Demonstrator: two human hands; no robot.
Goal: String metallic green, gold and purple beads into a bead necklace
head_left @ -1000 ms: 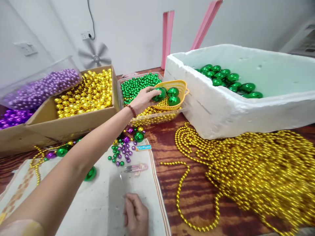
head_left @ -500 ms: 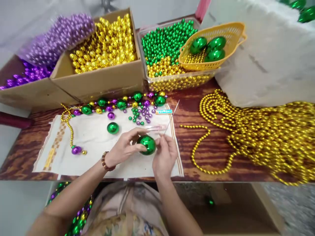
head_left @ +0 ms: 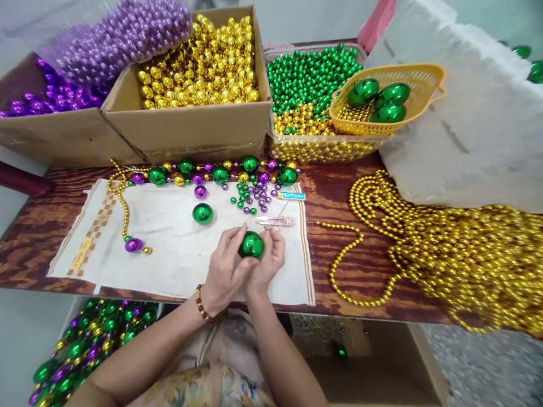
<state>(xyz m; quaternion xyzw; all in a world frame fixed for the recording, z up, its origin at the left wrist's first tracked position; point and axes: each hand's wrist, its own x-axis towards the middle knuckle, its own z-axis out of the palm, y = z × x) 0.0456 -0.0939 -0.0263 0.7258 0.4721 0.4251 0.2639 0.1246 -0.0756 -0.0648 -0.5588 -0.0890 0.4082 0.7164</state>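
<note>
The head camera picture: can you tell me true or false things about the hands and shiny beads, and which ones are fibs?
1. The left hand holds a big shiny green ball. True.
2. The yellow plastic basket has three big purple balls in it. False: the three big shiny balls in the basket are green.
3. Metal snips with a pink handle lie on the white cloth. True.
4. The brown beaded bracelet is on the right wrist. False: it is on the left.
5. The pile of gold bead strings sits in a cardboard box. False: it lies on the reddish-brown wooden table.
</note>
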